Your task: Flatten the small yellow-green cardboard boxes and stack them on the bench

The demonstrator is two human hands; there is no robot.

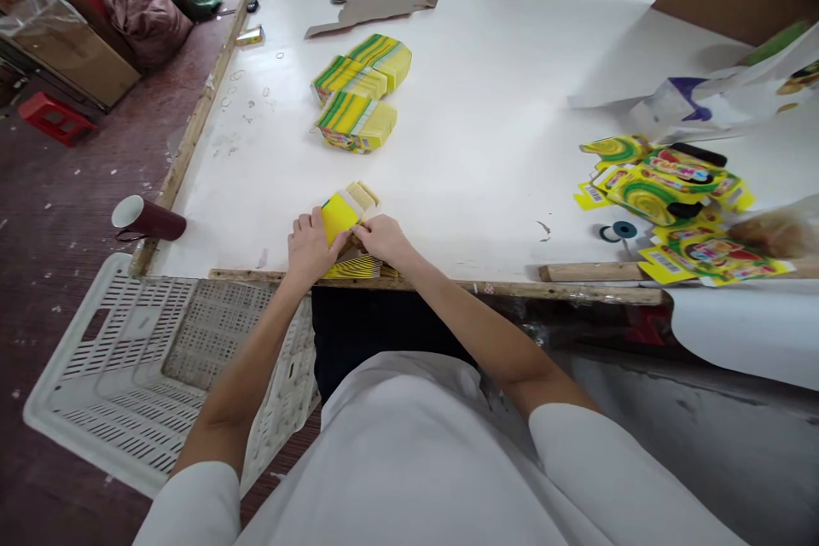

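Observation:
Both hands meet at the near edge of the white table [486,102]. My left hand [308,249] and my right hand [385,239] pinch a small yellow carton [339,215], fingers closed on its sides. Under the hands lies a flat stack of yellow cartons [353,270] at the table's wooden rim. Further out sit bundles of folded yellow and green cartons [362,90], apart from both hands.
A maroon mug [148,220] lies at the table's left corner. A white plastic crate [153,358] stands on the floor at the left. Printed flat cartons [671,188], a tape roll [619,231] and a plastic bag [723,98] are at the right. Grey cardboard [377,4] lies far back.

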